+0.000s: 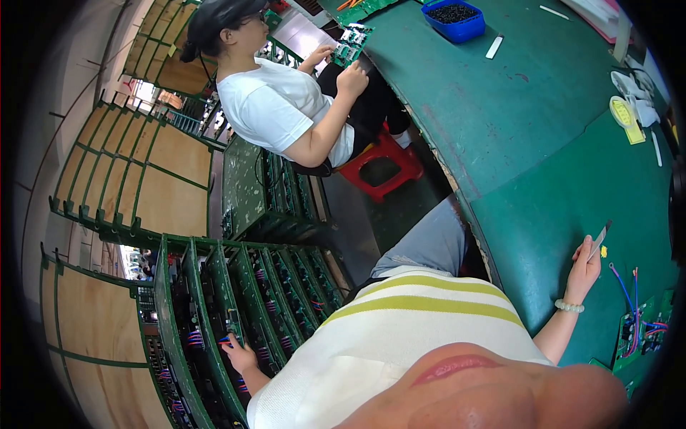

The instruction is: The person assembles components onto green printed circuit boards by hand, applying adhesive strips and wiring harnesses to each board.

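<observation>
My left hand point(241, 355) reaches into a green slotted rack point(166, 286) at the lower left. Its fingers are closed at the edge of a green circuit board point(234, 323) with coloured wires, which stands on edge among several others. Over the green table point(522, 243), my right hand point(586, 270) pinches a thin, pointed, silver-grey blade-like tool point(602, 236), its tip directed away from me. A small yellow piece point(604, 252) shows right beside those fingers. Near my right forearm lies another circuit board point(629, 332) with blue and red wires.
A co-worker in a white shirt point(268, 107) sits on a red stool point(382, 171), holding a circuit board point(351, 44). A blue tub of dark small parts point(454, 20) stands on the table's far side. Wooden-panelled racks point(136, 164) line the left. A yellow tag point(627, 118) lies at right.
</observation>
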`<state>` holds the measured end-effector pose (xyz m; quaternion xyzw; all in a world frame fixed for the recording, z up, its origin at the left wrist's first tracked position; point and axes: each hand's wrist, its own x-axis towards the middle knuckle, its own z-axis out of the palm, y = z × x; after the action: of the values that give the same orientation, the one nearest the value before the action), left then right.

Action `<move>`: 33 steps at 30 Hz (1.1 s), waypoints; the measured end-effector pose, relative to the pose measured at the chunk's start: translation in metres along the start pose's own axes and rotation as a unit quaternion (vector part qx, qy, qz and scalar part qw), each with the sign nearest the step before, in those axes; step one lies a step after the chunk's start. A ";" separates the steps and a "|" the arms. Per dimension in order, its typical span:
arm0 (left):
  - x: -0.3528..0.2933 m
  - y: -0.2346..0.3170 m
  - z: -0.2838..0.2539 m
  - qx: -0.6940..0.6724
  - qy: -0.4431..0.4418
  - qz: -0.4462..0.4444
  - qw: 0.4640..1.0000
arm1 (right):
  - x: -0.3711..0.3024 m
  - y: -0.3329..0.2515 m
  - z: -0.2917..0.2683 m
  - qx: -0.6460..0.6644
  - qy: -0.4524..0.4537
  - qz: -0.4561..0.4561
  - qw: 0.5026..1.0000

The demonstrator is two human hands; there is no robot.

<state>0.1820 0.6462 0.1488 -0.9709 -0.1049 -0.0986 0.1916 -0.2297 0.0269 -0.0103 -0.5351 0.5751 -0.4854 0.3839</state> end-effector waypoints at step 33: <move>-0.245 0.598 -0.247 -0.367 0.372 0.841 0.140 | 0.014 0.002 -0.014 0.304 0.240 0.024 0.922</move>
<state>0.0538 -0.0324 0.1064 -0.2576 0.9093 -0.2524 -0.2077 -0.2451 0.0153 -0.0081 -0.2463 0.4871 -0.7415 0.3902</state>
